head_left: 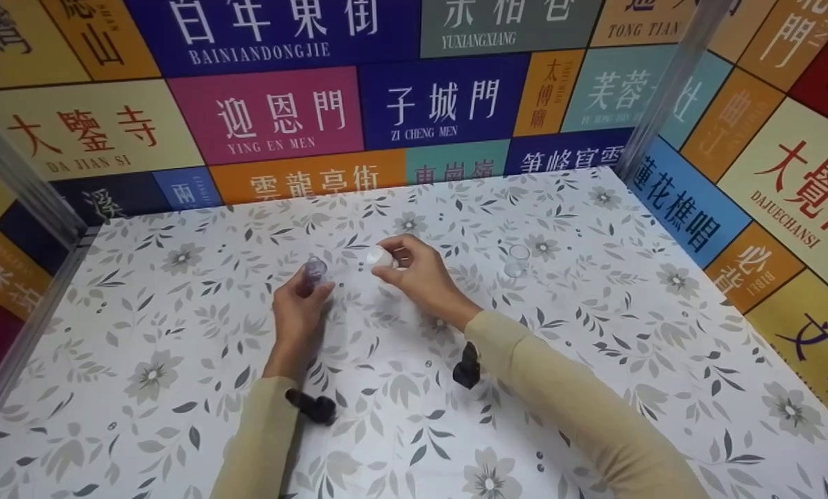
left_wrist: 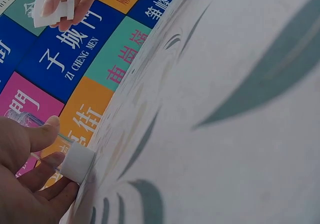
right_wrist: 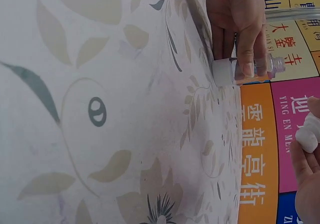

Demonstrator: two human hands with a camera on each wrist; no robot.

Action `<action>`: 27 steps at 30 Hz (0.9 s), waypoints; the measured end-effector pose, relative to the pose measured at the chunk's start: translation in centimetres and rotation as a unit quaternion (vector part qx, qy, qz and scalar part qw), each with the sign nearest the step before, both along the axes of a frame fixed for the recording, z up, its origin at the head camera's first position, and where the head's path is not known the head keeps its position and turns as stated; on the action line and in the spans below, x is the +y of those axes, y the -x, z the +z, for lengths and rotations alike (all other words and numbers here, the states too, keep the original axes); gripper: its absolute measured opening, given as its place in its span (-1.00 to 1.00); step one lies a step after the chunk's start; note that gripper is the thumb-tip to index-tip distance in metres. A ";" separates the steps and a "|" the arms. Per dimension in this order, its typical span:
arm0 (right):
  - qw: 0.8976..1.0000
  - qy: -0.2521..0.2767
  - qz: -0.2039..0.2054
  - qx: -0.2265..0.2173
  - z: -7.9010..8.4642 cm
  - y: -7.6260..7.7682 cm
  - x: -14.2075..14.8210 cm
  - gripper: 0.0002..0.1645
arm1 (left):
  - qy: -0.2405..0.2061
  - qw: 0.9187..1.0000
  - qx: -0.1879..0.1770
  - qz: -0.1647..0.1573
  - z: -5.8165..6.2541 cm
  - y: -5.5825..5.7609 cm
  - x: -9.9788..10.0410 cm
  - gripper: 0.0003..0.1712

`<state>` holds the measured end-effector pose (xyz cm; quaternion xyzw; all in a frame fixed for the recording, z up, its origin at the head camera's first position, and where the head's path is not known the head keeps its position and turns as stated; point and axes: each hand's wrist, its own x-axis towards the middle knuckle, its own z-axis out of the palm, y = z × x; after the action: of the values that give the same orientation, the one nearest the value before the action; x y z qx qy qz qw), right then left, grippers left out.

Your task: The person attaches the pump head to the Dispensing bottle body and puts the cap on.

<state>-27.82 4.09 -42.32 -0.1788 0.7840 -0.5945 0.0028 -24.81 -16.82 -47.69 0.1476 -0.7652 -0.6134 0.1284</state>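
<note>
My left hand (head_left: 295, 312) holds a small clear bottle (head_left: 315, 267) upright, thumb on one side and fingers on the other. Its threaded neck is uncovered in the right wrist view, and its white base (right_wrist: 223, 72) is right at the tabletop. To the right and slightly higher, my right hand (head_left: 422, 274) pinches a white bottle top (head_left: 379, 258) between thumb and fingers, apart from the bottle. Seen from the left wrist, this white top (left_wrist: 52, 13) has a wide end, a narrower middle and a thin flange. Fingers hide part of both things.
A clear, cup-shaped cover (head_left: 516, 260) stands on the table to the right of my right hand. The tabletop (head_left: 386, 430) has a grey floral print. Panels with printed lettering (head_left: 282, 118) rise along its back and sides.
</note>
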 end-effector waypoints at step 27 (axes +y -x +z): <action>0.998 -0.039 0.015 0.041 1.0 1.2 -3.0 -0.61 | 0.014 1.000 -0.014 -0.011 0.0 0.0 -0.1 -0.29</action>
<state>-29.04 1.07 -41.35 -0.2148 0.8031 -0.5556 -0.0133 -24.81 -16.92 -47.69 0.1462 -0.7769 -0.6019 0.1129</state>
